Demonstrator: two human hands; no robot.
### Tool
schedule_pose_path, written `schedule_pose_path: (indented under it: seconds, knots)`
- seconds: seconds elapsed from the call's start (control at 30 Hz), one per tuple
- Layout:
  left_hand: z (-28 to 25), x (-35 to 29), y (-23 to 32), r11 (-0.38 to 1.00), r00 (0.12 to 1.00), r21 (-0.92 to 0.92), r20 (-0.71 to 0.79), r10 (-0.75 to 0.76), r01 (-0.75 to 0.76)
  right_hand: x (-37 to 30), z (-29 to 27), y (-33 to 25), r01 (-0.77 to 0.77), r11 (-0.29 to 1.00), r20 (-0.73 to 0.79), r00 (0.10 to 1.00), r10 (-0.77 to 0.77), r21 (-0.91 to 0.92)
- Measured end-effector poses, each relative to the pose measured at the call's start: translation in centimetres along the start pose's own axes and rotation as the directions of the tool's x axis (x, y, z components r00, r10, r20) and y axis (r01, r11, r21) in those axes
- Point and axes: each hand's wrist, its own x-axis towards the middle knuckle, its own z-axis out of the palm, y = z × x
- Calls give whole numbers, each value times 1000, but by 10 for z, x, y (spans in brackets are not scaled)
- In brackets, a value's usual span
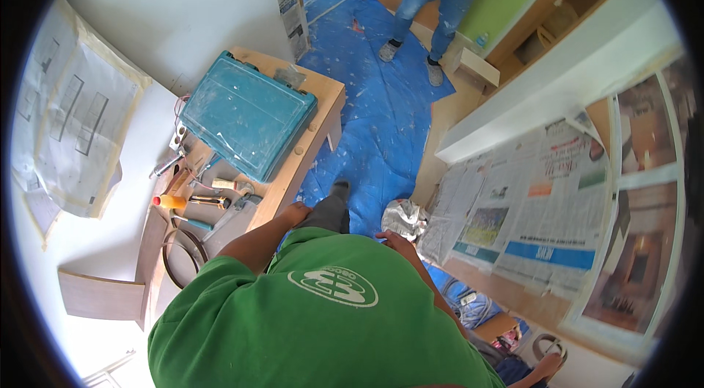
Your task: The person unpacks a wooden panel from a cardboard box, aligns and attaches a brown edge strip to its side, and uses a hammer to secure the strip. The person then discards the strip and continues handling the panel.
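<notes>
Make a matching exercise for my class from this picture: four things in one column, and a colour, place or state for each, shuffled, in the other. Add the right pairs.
Things:
A. Tool case
B. Floor sheet
C. Camera wearer's shirt
D. Camera wearer's left hand

Descriptions:
1. Green, with a white print
2. Bare, close to the edge of the table
3. Closed and teal, lying on the table
4. Blue, spread out under the other person's feet

Right pairs: A-3; B-4; C-1; D-2
</notes>
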Motion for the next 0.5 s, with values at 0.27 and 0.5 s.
schedule_pose_path:
  seconds: [0.27,0.5]
  knots:
    - [-115,96,83,862,985,-479,36,-169,165,135,-97,-57,14,950,-238,967,-93,-313]
    - [-252,188,133,800,993,-589,-64,96,-116,199,-203,-143,397,242,194,789,-583,-885]
